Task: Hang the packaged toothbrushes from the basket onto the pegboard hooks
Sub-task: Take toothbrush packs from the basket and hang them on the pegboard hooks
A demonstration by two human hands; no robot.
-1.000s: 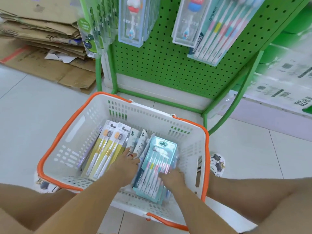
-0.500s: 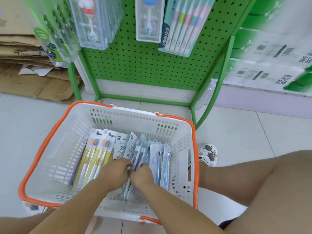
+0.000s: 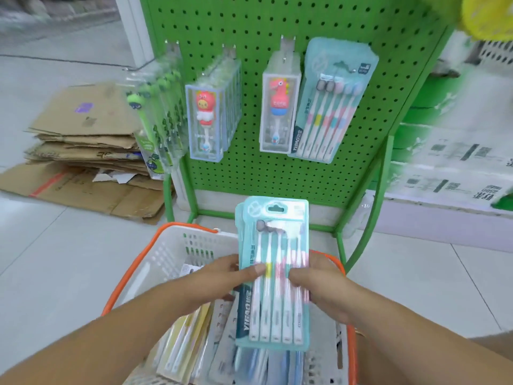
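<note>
The basket [image 3: 144,262] sits on the floor in front of the pegboard [image 3: 277,176]. Toothbrush packs [image 3: 331,98] hang on the pegboard. Flattened cardboard [image 3: 83,151] lies left of the pegboard. Another toothbrush pack [image 3: 273,273] is above the basket, before the pegboard.

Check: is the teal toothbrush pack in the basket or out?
Out: both hands, left hand and right hand, hold the teal pack upright above the basket.

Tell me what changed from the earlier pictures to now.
Both hands, left hand and right hand, lifted the teal multipack out of the basket toward the pegboard, gripping its sides. Yellow packs stayed in the basket; hung packs unchanged.
</note>
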